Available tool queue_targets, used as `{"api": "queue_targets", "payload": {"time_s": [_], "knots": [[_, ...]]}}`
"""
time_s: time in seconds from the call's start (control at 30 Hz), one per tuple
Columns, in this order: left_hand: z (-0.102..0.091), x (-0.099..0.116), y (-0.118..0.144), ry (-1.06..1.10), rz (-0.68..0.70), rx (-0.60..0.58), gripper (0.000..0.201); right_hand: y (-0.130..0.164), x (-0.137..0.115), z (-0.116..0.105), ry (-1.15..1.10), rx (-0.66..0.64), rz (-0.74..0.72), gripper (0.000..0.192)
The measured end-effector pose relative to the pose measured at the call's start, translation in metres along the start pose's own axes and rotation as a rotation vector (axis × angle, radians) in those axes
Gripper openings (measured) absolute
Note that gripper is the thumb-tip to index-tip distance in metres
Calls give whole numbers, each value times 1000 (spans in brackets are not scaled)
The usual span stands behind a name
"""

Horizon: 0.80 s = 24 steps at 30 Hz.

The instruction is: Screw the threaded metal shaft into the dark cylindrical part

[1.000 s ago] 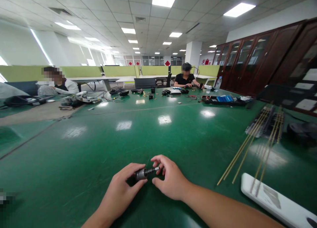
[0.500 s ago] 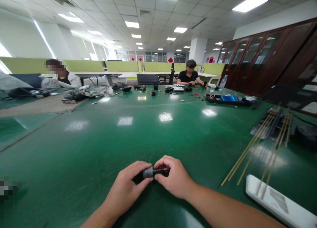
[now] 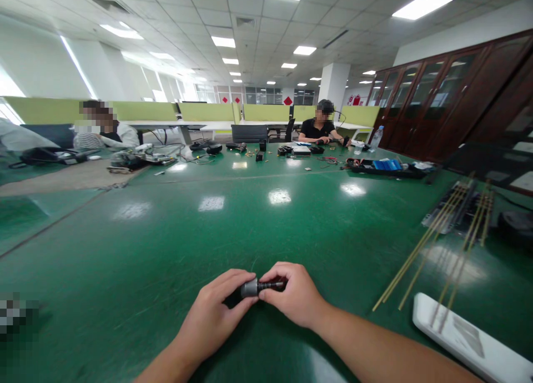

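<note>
In front of me, low over the green table, both hands are on one small tool-like piece. It has a grey and black cylinder at the left and a thin dark ribbed shaft pointing right. My left hand wraps thumb and fingers round the cylinder, covering its left end. Around the shaft my right hand curls, thumb below and fingers above, close to where shaft meets cylinder. The shaft's tip is partly hidden by the right hand. I cannot make out the piece's exact kind.
Thin yellowish rods lie at the right, some reaching over a white flat device. A black tray with a blue item stands farther back. Two people sit across the table, near cables and small black parts. A blurred object is at the left edge.
The fingers of my right hand have shifted slightly on the shaft, so a bit more of it shows. My left hand keeps its grip on the cylinder.
</note>
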<state>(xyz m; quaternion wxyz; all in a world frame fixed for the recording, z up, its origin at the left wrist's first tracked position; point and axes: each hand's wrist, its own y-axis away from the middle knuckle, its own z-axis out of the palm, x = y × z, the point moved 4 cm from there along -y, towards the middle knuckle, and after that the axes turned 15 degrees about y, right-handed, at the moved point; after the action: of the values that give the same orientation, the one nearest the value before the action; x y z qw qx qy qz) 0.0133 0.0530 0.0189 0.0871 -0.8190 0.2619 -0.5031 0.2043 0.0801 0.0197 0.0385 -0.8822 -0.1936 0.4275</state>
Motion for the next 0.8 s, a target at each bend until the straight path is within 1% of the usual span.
{"api": "queue_targets", "payload": {"time_s": [0.23,0.4,0.67,0.8], "knots": [[-1,-1,2,-20,17,14,32,-1,2,0,0,-6,5,16],[-3,-1,3,-31,23,24,33,-2,2,0,-43,-12,24,16],[-5,1,2,-21,15,40,33,-1,3,3,-90,-63,62,17],[-5,2,2,-15,8,50,33,0,1,2,-92,-66,61,15]]}}
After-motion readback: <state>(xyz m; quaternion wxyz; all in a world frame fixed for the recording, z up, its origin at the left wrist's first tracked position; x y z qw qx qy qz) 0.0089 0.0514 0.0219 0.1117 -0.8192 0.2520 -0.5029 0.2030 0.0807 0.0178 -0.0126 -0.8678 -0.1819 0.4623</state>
